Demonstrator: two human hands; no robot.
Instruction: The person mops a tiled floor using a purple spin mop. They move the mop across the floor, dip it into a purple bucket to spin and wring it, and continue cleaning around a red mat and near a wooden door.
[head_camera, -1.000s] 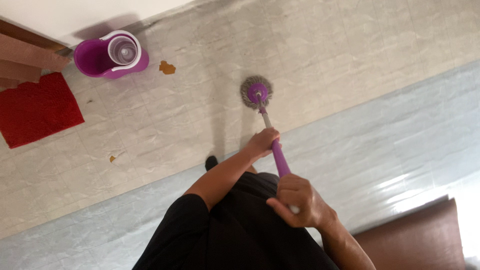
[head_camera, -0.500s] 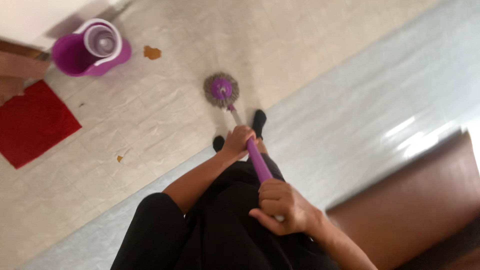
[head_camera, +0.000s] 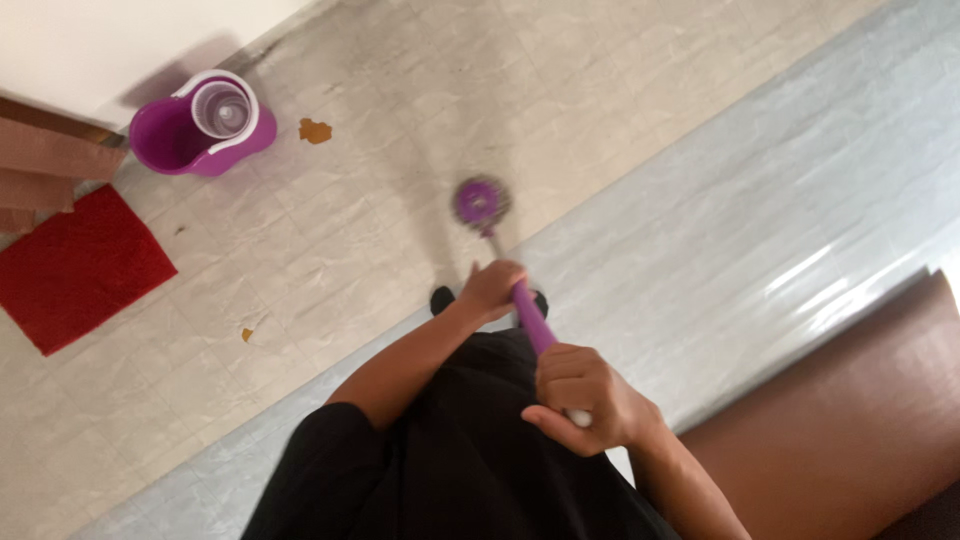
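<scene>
Left hand (head_camera: 492, 288) and right hand (head_camera: 583, 398), fingers closed, grip the purple mop handle (head_camera: 533, 325); purple bucket (head_camera: 200, 125) far left holds a white spinner basket (head_camera: 222, 107).

purple mop (head_camera: 483, 203), purple bucket (head_camera: 200, 128), red mat (head_camera: 80, 268), beige marbled tile floor (head_camera: 330, 250).

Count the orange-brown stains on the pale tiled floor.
2. One larger orange-brown stain lies just right of the purple mop bucket; a smaller one lies right of the red mat. The person's body may hide others.
</scene>
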